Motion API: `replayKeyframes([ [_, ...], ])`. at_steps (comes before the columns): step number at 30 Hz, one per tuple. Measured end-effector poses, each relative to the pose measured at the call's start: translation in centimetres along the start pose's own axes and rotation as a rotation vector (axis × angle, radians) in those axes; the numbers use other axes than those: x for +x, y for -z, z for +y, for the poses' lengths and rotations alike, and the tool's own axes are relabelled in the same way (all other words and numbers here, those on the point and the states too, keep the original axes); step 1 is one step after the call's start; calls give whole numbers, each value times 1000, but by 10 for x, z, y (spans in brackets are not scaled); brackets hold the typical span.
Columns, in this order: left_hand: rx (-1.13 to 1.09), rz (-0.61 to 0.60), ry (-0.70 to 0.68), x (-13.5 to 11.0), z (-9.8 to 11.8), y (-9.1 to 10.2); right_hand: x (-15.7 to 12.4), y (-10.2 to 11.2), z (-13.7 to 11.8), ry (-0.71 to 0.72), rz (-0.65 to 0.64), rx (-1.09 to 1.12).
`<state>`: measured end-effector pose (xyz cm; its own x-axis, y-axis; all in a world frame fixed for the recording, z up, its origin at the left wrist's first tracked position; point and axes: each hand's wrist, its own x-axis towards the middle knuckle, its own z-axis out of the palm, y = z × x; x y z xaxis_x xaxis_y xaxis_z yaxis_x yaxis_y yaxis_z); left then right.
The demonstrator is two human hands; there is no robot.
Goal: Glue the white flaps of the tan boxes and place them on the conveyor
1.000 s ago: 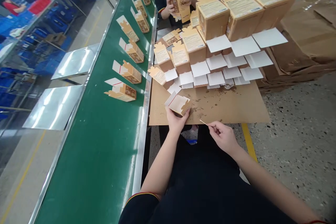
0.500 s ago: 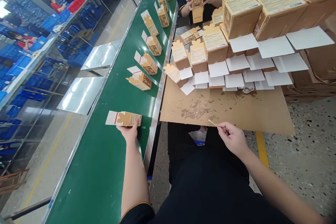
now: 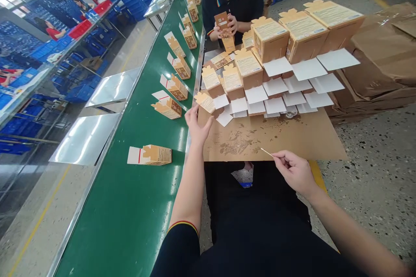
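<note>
My left hand (image 3: 197,129) reaches over the cardboard-topped table's left edge with thumb and fingers spread. Its fingertips are at the nearest small carton (image 3: 205,102), which leans at the row's front; whether they touch it I cannot tell. Between thumb and forefinger my right hand (image 3: 294,169) pinches a thin pale stick (image 3: 267,152), its tip pointing left above the cardboard sheet (image 3: 302,140). On the green belt (image 3: 130,207) to my left lies a brown and tan carton (image 3: 157,155), its white flap with a red strip pointing left, with no hand on it.
More cartons (image 3: 175,86) stand along the belt. Stacked cartons (image 3: 269,39) with white flaps hanging out fill the table's far side. A tape roll (image 3: 290,112) lies beneath the flaps. Across the table a co-worker (image 3: 240,4) holds another carton (image 3: 224,30). Large brown cardboard (image 3: 383,60) lies at right.
My left hand has let go of the carton on the belt and moved right and forward to the table's nearest carton. My right hand still holds the stick. The view has shifted slightly.
</note>
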<state>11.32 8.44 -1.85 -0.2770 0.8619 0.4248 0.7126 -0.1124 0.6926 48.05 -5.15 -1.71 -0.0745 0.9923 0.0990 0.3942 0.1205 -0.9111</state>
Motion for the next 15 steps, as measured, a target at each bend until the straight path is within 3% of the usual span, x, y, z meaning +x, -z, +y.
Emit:
replayKeyframes([
  [3,90,-219,-11,35,-6,-32,-2,-4,-5,8,0,12],
  [5,110,-293,-26,37,-13,-35,-6,-5,-4,3,22,29],
  [7,108,-335,-63,22,-21,-23,-11,-4,0,-7,40,46],
  [11,68,-403,-101,-35,-34,27,-16,4,8,-29,65,51],
  [13,-5,-382,-35,-61,-38,49,-14,8,10,-31,72,41],
  [15,-118,-260,133,-78,-37,57,-7,9,12,-22,74,24],
])
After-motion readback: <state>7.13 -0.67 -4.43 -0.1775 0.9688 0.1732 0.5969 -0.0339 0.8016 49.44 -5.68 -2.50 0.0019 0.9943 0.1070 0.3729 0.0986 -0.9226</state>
